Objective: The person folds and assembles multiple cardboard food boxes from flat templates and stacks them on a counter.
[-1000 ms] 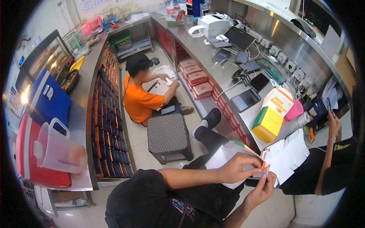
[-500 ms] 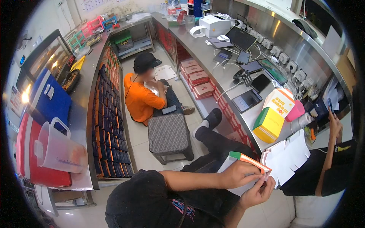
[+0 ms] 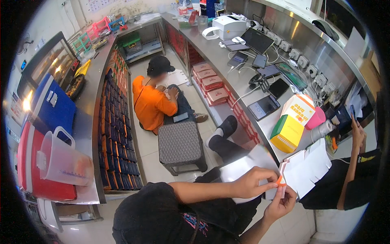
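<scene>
Both hands are together at the lower right, over my dark-trousered legs. My left hand (image 3: pixel 260 183) pinches the orange-printed edge of a paperboard carton blank (image 3: pixel 239 168), whose white inner face is blurred and spreads out to the left. Just below, my right hand (image 3: pixel 281 201) closes its fingers on the same edge, close to the left fingertips. Part of the carton is hidden behind the hands and my left forearm. Right of the hands lies a pile of flat white carton blanks (image 3: pixel 310 166). A folded yellow, green and white carton (image 3: pixel 289 132) stands on the steel counter.
The steel counter (image 3: pixel 227 75) bears several phones, a label printer (image 3: pixel 229 27) and charging cables. A grey stool (image 3: pixel 180 146) stands mid-floor. A person in orange (image 3: pixel 152 101) sits beyond it; another person's arm (image 3: pixel 351 156) shows at right. Left are a jug (image 3: pixel 67 162) and coolers.
The carton blank has swung around, so its white face now spreads to the left and its green end is out of sight. The person in orange has raised their head and shifted their arms.
</scene>
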`<action>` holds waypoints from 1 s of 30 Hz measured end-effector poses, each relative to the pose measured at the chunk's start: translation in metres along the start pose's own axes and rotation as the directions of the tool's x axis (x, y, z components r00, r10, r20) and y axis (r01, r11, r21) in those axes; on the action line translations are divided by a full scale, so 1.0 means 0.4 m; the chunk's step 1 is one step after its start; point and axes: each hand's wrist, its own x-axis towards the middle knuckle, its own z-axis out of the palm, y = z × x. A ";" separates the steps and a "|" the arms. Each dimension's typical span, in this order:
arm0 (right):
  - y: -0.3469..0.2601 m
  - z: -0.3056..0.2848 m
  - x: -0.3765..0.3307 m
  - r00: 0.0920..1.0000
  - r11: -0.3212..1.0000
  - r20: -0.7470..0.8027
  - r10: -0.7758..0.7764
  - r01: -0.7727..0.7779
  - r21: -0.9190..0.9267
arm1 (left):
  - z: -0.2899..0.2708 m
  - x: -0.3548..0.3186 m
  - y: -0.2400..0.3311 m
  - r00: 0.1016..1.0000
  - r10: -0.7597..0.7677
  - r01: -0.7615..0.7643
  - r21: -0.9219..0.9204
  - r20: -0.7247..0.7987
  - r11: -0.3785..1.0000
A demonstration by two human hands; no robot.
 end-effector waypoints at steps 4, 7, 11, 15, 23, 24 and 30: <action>-0.003 0.011 -0.008 0.998 0.998 0.042 -0.044 0.046 -0.045 | 0.005 -0.005 -0.009 1.000 0.010 -0.010 -0.023 -0.028 1.000; 0.006 0.022 -0.017 1.000 0.995 -0.007 -0.025 0.025 -0.101 | -0.001 -0.006 -0.003 0.997 -0.080 0.080 -0.023 0.000 0.997; -0.009 0.043 -0.024 0.997 0.997 -0.049 0.060 -0.062 -0.055 | 0.021 -0.017 0.005 0.997 -0.032 0.035 0.044 -0.072 0.998; 0.021 0.061 -0.030 0.989 0.999 -0.143 0.047 -0.044 0.024 | 0.060 -0.034 -0.004 0.977 0.083 -0.049 0.169 -0.197 0.984; 0.012 0.033 -0.028 0.998 0.986 -0.050 -0.031 0.022 -0.166 | -0.004 -0.004 -0.012 0.956 -0.214 0.223 0.022 -0.199 0.975; 0.011 0.029 -0.026 0.991 0.961 -0.001 -0.132 0.128 -0.246 | -0.010 0.000 -0.026 0.961 -0.189 0.195 0.010 -0.201 0.981; -0.002 0.058 -0.031 0.989 0.998 -0.139 0.060 -0.057 0.029 | -0.011 0.005 -0.037 0.973 -0.201 0.184 -0.143 -0.112 0.972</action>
